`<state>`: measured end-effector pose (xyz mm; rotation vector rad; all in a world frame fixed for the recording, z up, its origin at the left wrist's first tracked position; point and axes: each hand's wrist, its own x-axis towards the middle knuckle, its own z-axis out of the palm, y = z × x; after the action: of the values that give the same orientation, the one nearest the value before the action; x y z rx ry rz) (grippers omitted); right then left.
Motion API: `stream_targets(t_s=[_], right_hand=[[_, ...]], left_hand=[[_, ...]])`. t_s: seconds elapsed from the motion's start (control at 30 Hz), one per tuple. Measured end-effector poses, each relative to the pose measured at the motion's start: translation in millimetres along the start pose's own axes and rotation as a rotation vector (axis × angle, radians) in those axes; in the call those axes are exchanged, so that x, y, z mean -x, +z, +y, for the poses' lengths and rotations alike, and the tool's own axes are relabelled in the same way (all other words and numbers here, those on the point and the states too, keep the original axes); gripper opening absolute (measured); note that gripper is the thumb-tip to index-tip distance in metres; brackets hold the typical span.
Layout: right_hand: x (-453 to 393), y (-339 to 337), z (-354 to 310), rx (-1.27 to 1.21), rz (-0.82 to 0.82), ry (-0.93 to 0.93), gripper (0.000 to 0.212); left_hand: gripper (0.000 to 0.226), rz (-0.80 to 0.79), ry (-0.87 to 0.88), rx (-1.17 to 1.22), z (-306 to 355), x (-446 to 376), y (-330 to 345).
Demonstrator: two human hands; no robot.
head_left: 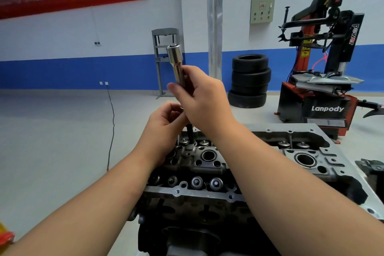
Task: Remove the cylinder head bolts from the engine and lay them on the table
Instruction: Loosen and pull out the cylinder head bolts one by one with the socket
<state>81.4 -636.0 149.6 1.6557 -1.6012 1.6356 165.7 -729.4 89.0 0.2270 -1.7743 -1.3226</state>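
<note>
Right hand (202,97) is curled round a long chrome socket (176,64), fingers and thumb wrapping its lower half so the open end tilts toward 11 o'clock above the knuckles. Left hand (166,120), just below at 7 o'clock and touching the right, pinches the top of a dark bolt shank (190,133) that rises nearly upright from the far row of the cylinder head (207,164). The shank's lower end is hidden among the valve springs, so whether it is free of its hole cannot be told.

Such a bolt is likely stiff steel, fairly heavy for its width and possibly oily; a pinch under the head, where the fingers already sit, looks the surest hold, with a straight lift to avoid binding.

Both forearms reach forward from 6 o'clock, the right crossing over the engine, wrists raised. A tyre stack (250,81) stands at 1 o'clock and a tyre changer (324,68) at 2 o'clock. No counter is in view.
</note>
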Motion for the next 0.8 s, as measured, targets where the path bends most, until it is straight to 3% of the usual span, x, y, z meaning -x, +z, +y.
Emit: stream_targets(t_s=[0.07, 0.17, 0.3, 0.4, 0.5, 0.6, 0.73, 0.8], right_hand=[[-0.8, 0.3, -1.0, -0.059, -0.033, 0.053, 0.034], [0.4, 1.3, -3.9, -0.078, -0.090, 0.103, 0.057], [1.0, 1.0, -2.8, -0.046, -0.054, 0.036, 0.043], [1.1, 1.2, -0.3, 0.005, 0.034, -0.039, 0.030], [-1.0, 1.7, -1.9, -0.050, -0.038, 0.048, 0.039], [-1.3, 1.3, -2.1, -0.080, -0.110, 0.120, 0.056], [1.6, 2.7, -1.7, -0.017, -0.096, 0.026, 0.049], [1.7, 2.7, -0.3, -0.002, -0.019, -0.003, 0.040]], left_hand=[[0.013, -0.029, -0.014, 0.006, 1.4, 1.0, 0.1], [0.024, -0.078, -0.046, 0.023, 2.4, 2.3, -0.7], [0.011, -0.020, -0.003, 0.015, -0.7, 1.1, -2.1], [0.016, 0.008, -0.002, 0.004, -0.6, 0.7, -1.7], [0.028, -0.052, -0.037, 0.020, 1.6, 2.5, -0.6], [0.027, -0.063, -0.037, 0.012, 2.6, 2.9, -1.1], [0.012, 0.002, 0.004, 0.027, 0.7, 1.0, -1.4], [0.016, 0.009, 0.002, 0.013, 1.6, 1.7, -0.6]])
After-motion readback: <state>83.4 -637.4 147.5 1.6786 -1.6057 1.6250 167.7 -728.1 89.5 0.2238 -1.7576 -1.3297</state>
